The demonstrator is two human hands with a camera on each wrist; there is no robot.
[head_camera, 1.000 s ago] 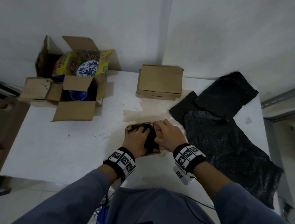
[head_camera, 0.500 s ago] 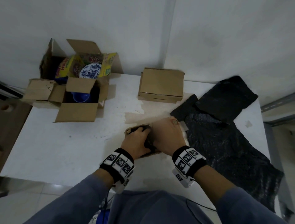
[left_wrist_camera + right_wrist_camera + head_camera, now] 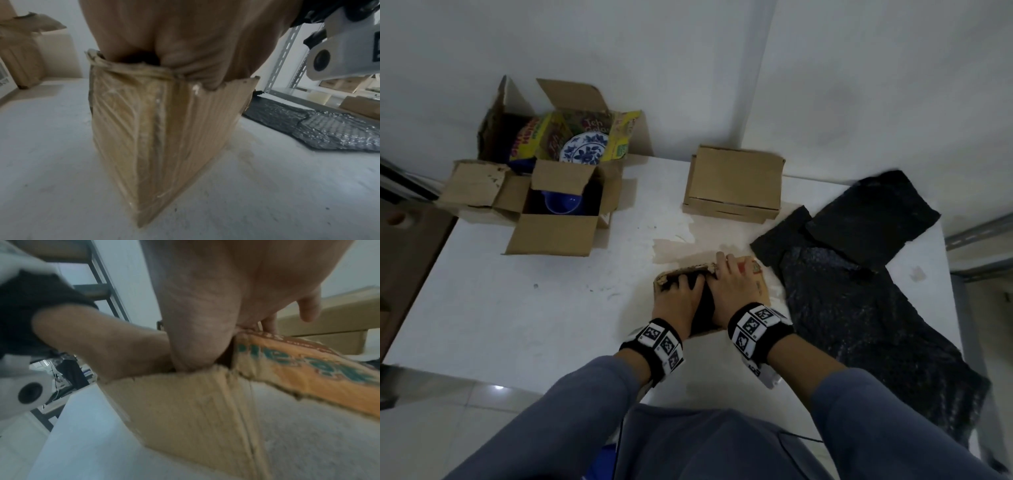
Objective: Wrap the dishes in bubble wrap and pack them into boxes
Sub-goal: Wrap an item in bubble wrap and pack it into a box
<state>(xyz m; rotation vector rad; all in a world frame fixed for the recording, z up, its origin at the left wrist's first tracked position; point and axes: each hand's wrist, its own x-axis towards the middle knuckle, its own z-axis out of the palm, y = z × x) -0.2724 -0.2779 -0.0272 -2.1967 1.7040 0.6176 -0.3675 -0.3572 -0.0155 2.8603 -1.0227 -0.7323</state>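
setting: a white tabletop (image 3: 517,308) seen from above, set against a white wall.
small box: a small cardboard box (image 3: 760,284) sat near the front edge of the tabletop, its top open, with something black inside; what the black thing was could not be told.
left hand: the left hand (image 3: 678,301) reached into the small box, fingers curled down onto the black contents; its grip could not be told, since the fingertips were hidden.
right hand: the right hand (image 3: 736,291) lay flat over the right part of the box, fingers straight, pressing a printed flap down; grip released.
bubble wrap: dark sheets of bubble wrap (image 3: 859,308) were spread on the tabletop just right of the small box.
closed box: a shut cardboard box (image 3: 734,183) stood at the back, beyond the hands.
open boxes: two open cardboard boxes (image 3: 551,192) stood at the back left; a blue-and-white plate (image 3: 584,148) leaned in the farther one, a blue bowl (image 3: 562,202) sat in the nearer one.
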